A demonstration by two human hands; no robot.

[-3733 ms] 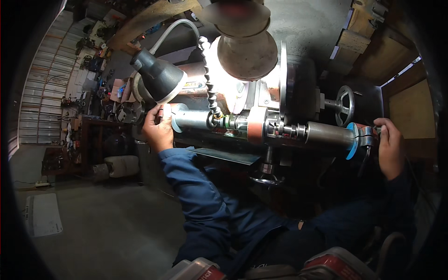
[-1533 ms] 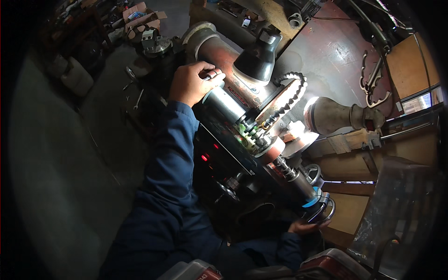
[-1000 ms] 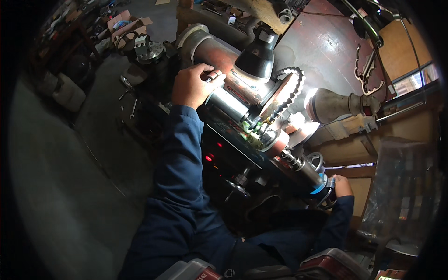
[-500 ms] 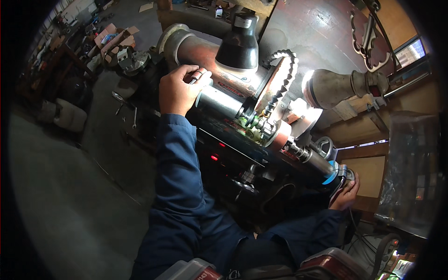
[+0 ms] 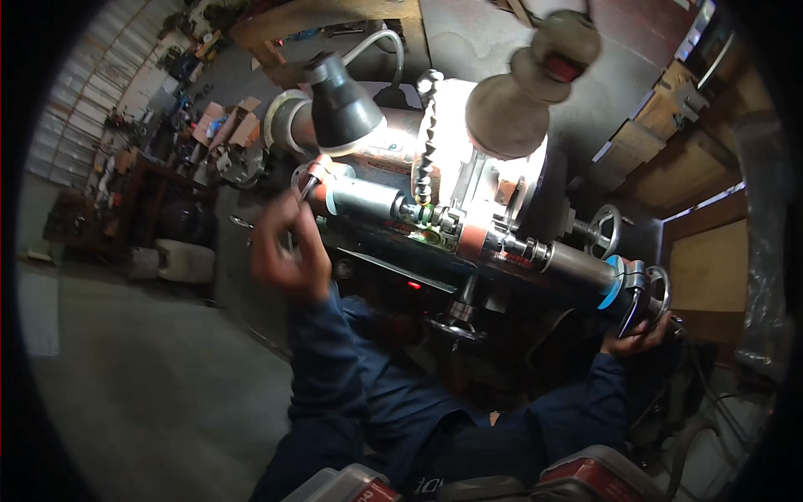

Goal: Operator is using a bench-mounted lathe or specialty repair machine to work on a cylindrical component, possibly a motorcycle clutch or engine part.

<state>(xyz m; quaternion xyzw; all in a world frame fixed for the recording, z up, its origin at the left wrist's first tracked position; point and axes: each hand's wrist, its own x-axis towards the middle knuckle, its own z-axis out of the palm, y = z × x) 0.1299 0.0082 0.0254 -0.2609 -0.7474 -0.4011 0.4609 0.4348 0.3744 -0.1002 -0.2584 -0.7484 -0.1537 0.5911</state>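
My left hand (image 5: 291, 248), smeared by motion, has its fingers curled beside the small lever (image 5: 312, 183) at the left end of a metalworking machine. Whether the fingertips grip the lever's tip cannot be made out. Next to that lever lies a steel cylinder (image 5: 366, 199) with a pale blue ring. At the other end my right hand (image 5: 640, 337) is closed round the lower rim of a handwheel (image 5: 661, 293). A metal lever (image 5: 631, 311) hangs there, beside a bright blue ring (image 5: 615, 280) on the right steel cylinder (image 5: 577, 269). Between the cylinders sits a reddish block (image 5: 475, 237).
A black lamp (image 5: 341, 109) and a beige lamp-shaped housing (image 5: 506, 113) hang over the machine. A segmented hose (image 5: 425, 155) curves down to its middle. Handwheels stand at the front (image 5: 456, 328) and rear (image 5: 604, 230). Cardboard boxes (image 5: 226, 125) lie far left.
The view has shifted, so the machine sits more level. My left hand has come down from the lever's top, and the lever now points lower. My right hand stays at its handwheel.
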